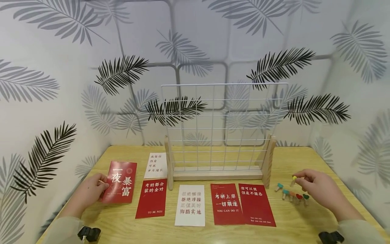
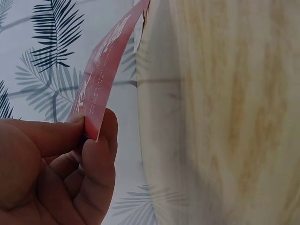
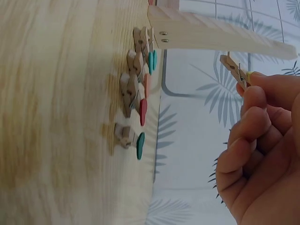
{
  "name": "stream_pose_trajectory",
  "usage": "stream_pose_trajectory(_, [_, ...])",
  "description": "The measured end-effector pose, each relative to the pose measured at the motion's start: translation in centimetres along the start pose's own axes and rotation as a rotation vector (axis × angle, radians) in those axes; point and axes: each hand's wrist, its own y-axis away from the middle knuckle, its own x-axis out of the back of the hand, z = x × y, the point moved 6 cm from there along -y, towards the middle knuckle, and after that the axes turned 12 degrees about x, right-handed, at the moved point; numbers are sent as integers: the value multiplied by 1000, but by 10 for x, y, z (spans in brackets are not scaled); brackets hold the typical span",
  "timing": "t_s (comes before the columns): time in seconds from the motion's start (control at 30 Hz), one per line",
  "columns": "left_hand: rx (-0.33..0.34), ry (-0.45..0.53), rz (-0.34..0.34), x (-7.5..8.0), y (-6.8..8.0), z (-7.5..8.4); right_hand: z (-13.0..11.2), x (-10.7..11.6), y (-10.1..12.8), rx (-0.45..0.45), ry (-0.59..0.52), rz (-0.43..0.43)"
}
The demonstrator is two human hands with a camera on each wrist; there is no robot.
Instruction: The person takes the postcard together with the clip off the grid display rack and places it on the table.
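My left hand [image 1: 91,189] pinches a red card [image 1: 119,183] with white characters by its left edge, thumb on the printed face. In the left wrist view the card [image 2: 105,65] stands tilted above the table. On the right, my right hand [image 1: 315,186] pinches a small wooden clothespin [image 1: 293,181] with a yellow end between thumb and forefinger. The right wrist view shows that clothespin [image 3: 233,69] raised off the table, its free end pointing away from the fingers. Several more small clothespins [image 3: 131,89] with teal, orange, red and green hearts lie below that hand.
A white wire grid [image 1: 225,128] stands upright in a wooden base [image 1: 217,174] at the back. Before it lie a white card [image 1: 190,205], a red card [image 1: 226,217] and another red card [image 1: 259,206]. Left of the base are a white card [image 1: 155,166] and a red one [image 1: 151,200].
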Motion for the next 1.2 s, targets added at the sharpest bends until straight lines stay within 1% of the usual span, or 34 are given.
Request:
stream_pose_trajectory(0.1, [14, 2, -12, -2, 1, -3, 7, 1, 3, -14, -18, -26])
stream_pose_trajectory(0.27, [55, 36, -67, -7, -1, -6, 23, 2, 9, -50, -87, -91])
stream_pose_trajectory(0.47, [94, 28, -120, -14, -1, -13, 45, 4, 18, -94, -142, -146])
stream_pose_trajectory(0.6, [127, 35, -144, -16, -1, -18, 58, 4, 22, -120, -160, -157])
stream_pose_trajectory(0.73, [167, 41, -174, -17, -1, -20, 67, 3, 26, -120, -182, -145])
stream_pose_trajectory(0.83, [191, 49, -188, -18, -1, -22, 70, 2, 27, -119, -185, -152])
stream_pose_trajectory(0.97, [204, 49, -192, -19, -1, -25, 72, 3, 27, -123, -144, -175])
stream_pose_trajectory(1.13, [208, 75, -206, -21, 0, -27, 76, 1, 27, -118, -102, -197])
stream_pose_trajectory(1.2, [198, 74, -212, -21, 0, -28, 78, -1, 27, -119, -94, -208])
